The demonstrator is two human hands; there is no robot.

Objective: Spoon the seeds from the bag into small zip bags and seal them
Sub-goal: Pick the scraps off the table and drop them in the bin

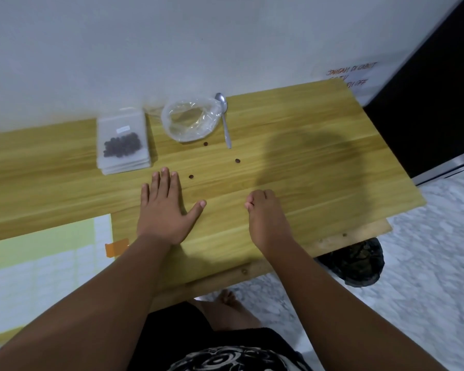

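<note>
While the left hand [164, 212] is lying flat on the table [319, 167] with fingers [164, 180] straight, the right hand [267, 220] is bunching its fingers together on the wood; I cannot tell if they are pinching anything. Three loose seeds [191, 177] are lying just past the hands. The clear bag [189, 121], spoon [225, 121] and pile of small zip bags [122, 141] are sitting by the wall [225, 49].
</note>
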